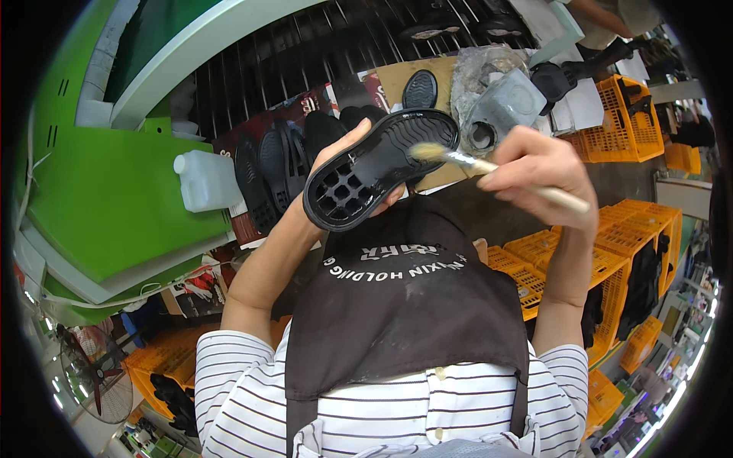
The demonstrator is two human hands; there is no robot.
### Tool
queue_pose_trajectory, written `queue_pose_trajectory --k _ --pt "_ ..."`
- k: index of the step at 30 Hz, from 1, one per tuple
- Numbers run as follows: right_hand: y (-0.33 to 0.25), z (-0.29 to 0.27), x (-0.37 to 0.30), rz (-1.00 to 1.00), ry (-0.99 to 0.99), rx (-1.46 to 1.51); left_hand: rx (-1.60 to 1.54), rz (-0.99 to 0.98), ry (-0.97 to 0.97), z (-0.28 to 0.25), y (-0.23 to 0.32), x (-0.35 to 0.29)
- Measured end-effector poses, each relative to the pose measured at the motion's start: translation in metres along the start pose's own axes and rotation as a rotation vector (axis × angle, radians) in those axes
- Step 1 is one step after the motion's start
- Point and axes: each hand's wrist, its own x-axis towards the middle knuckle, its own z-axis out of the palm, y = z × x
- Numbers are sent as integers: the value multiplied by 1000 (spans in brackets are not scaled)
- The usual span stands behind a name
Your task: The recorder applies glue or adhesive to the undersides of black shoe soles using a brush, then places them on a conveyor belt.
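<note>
My left hand (347, 146) grips a black shoe sole (374, 164) by its edge, raised in front of my apron. The sole's inner face is turned up, with a grid of square hollows at the heel and wavy ridges at the forefoot. My right hand (546, 172) is closed around the pale handle of a paintbrush (463, 159). Its yellowish bristles are over the sole's forefoot; whether they touch it I cannot tell. Beyond, several black soles (275, 164) lie side by side on the work surface, and another sole (420, 90) rests on cardboard (393, 80).
A cut-open translucent plastic container (510, 103) stands on plastic wrap just beyond my right hand. At left, a whitish jug (206, 181) sits beside the green machine (99, 198). Metal rods (305, 38) run along the back. Orange crates (622, 118) are stacked at right; a person (603, 15) is at upper right.
</note>
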Motion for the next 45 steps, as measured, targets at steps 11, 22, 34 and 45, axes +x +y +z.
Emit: queue_pose_trajectory --k 11,22,34,45 --pt "31 36 -7 173 174 -182 67 65 -74 -1 -17 2" --pt "32 61 8 552 520 14 746 386 -69 -9 -22 5" --pt "20 50 10 209 286 -302 469 316 -185 -31 -17 11" --pt "30 70 3 38 196 -165 362 192 -258 -39 -13 8"
